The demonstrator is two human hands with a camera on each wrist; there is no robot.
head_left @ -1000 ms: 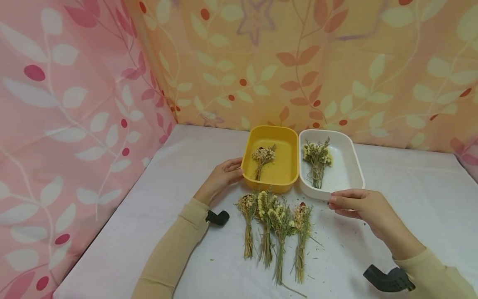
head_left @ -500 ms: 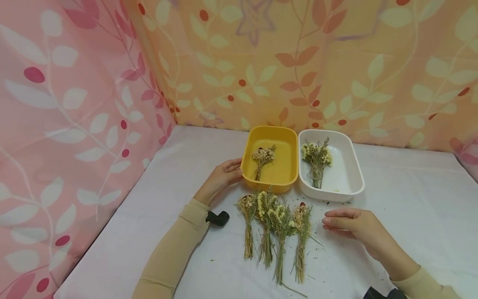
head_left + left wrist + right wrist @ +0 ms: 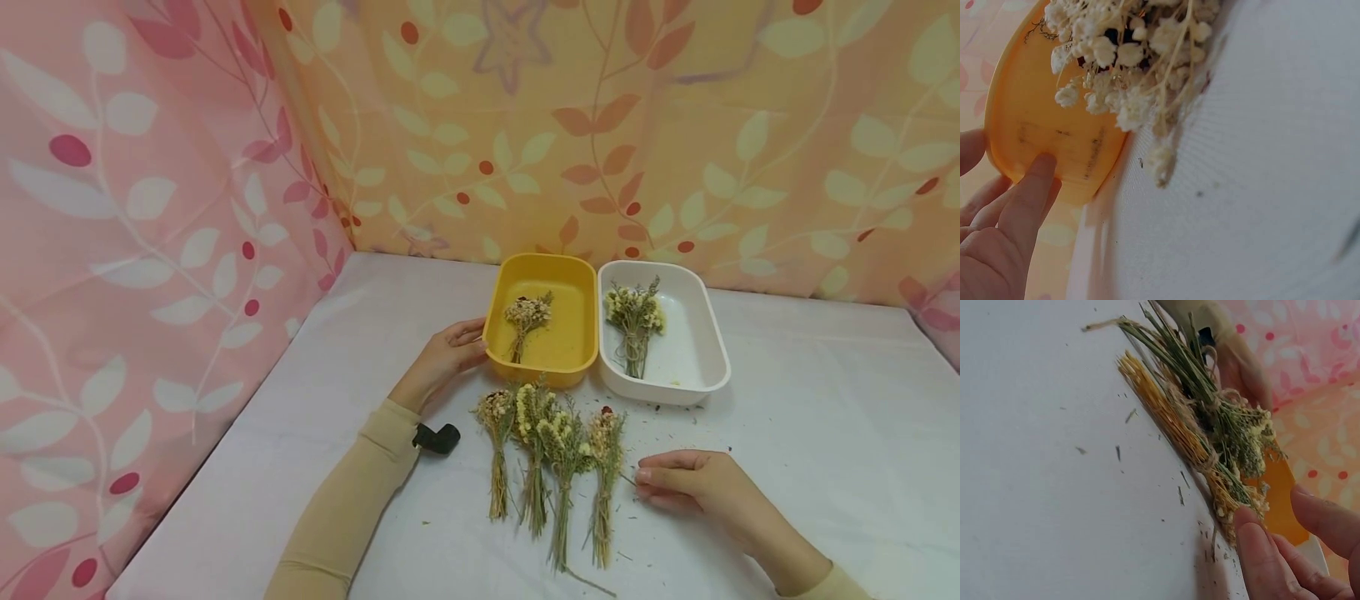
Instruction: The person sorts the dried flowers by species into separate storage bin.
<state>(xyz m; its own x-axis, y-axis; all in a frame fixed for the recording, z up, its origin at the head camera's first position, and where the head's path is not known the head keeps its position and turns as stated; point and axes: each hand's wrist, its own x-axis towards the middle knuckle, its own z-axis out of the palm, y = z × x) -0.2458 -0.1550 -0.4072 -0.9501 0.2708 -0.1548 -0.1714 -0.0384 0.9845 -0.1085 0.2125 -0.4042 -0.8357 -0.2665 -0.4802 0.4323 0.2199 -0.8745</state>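
Observation:
My left hand (image 3: 442,358) rests at the left side of a yellow tray (image 3: 573,333), its fingertips against the outer wall in the left wrist view. Inside that tray lies a small bunch of dried flowers (image 3: 528,313). To the right of the loose bunches, my right hand (image 3: 701,487) hovers over the cloth with relaxed fingers and nothing in it. Nearest to it lies a tied dried bunch with a red bloom (image 3: 606,450). Beside that one lie several more bunches, among them a yellow-flowered bunch (image 3: 564,454) and a cream-flowered bunch (image 3: 497,442).
A white tray (image 3: 701,342) stands against the yellow one and holds a yellow-flowered bunch (image 3: 636,321). Bits of stem and leaf litter the white cloth (image 3: 825,400). Patterned fabric (image 3: 450,125) hangs behind and at the left.
My right hand has left the front edge of the white tray and come toward me and left, near the rightmost bunch. The left hand has stayed at the yellow tray.

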